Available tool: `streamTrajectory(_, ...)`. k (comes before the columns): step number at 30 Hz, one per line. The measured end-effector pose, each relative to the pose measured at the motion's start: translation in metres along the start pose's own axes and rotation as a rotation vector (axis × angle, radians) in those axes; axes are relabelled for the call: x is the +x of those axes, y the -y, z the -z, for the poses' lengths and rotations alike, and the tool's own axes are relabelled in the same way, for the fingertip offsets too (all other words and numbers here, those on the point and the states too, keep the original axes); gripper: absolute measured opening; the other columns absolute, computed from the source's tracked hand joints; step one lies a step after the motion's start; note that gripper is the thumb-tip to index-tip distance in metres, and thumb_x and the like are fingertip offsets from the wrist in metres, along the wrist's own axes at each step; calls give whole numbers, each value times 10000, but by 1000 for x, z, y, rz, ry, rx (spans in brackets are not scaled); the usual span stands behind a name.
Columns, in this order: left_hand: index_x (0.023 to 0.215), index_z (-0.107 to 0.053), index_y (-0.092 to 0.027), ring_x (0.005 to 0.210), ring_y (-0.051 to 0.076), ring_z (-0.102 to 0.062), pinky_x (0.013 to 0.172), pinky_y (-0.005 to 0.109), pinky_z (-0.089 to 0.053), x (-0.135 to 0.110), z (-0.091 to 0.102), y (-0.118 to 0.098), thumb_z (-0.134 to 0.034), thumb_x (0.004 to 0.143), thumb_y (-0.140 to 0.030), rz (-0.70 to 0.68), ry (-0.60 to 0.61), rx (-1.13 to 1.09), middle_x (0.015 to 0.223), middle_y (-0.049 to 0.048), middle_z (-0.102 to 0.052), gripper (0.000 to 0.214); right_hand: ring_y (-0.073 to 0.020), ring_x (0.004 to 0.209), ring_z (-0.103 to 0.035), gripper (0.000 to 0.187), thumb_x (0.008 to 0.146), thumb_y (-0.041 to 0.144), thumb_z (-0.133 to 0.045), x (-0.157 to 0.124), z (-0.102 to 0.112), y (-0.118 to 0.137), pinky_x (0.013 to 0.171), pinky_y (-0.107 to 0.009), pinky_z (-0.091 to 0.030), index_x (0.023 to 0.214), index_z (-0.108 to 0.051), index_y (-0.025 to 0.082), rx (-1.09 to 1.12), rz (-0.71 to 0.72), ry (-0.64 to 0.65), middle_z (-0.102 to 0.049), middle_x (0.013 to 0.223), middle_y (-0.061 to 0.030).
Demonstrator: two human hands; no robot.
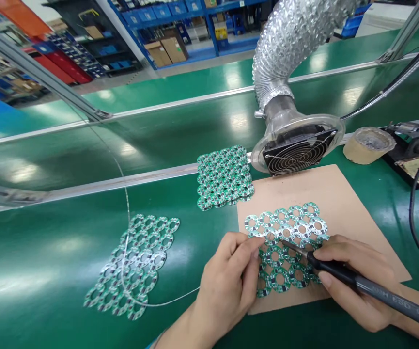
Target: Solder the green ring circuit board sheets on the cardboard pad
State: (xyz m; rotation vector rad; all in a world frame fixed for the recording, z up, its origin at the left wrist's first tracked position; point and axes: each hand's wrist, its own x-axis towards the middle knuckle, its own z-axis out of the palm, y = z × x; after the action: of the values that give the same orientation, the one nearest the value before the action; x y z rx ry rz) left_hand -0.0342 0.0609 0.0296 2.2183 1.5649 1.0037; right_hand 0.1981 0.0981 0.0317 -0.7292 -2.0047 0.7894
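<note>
Soldering iron: a dark pen-shaped tool (340,272) over the right half of the work; its long axis slants from the lower right corner up to the left, the tip pointing forward and left, the handle end running out toward the right edge.
Iron tip: at the second or third row of the circuit-board panel (271,267), just beside the left fingertips; whether it touches a pad is too small to tell.
Right hand: closed (364,261) around the iron's grip, held like a pen.
Left hand: thumb and forefinger pinched together (227,281) at the panel's left side, on the solder wire (174,300); the hands are apart, close to each other.
Solder wire: drops from the upper left, curves across the second panel (128,265), then runs right to the left hand.
Circuit-board panel: joined green rings lying flat on a cardboard sheet (358,213); its rows climb slightly to the right; with the hands covering parts, its long axis cannot be told.
Second panel: flat on the green tabletop (191,242), left of the left hand, long axis from lower left to upper right.
Panel stack: more ring boards (225,177) beyond the cardboard's left corner.
Fume extractor: round hood (300,150) under a foil duct (292,43), behind the cardboard.
Iron stand: far right (418,135), beside a tan roll (364,148).
</note>
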Motion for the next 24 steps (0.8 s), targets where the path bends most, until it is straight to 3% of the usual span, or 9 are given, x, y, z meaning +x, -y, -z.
streamTrajectory(6, 901, -580, -188, 715, 109, -585, 576, 199, -497, 19, 7, -8, -511, 890, -181, -3, -23, 90, 805, 23, -594, 71, -155, 578, -564, 282, 752, 58, -526, 2, 3, -1, 467, -292, -476, 1014, -584, 146, -5, 1, 9, -603, 725, -44)
streamTrajectory(14, 863, -585, -184, 629, 101, -571, 560, 204, -481, -8, -4, 13, -537, 851, -148, -119, 76, 95, 732, 8, -574, 62, -149, 575, -555, 258, 760, 68, -516, 1, 4, -3, 469, -287, -462, 1002, -575, 136, 8, -31, 31, -594, 717, -45)
streamTrajectory(24, 855, -582, -181, 600, 106, -555, 515, 215, -446, -4, -2, 13, -537, 856, -153, -154, 121, 84, 713, 6, -568, 53, -157, 584, -560, 291, 751, 55, -511, -1, 3, -3, 488, -301, -472, 1023, -551, 147, 28, -58, 86, -595, 738, -48)
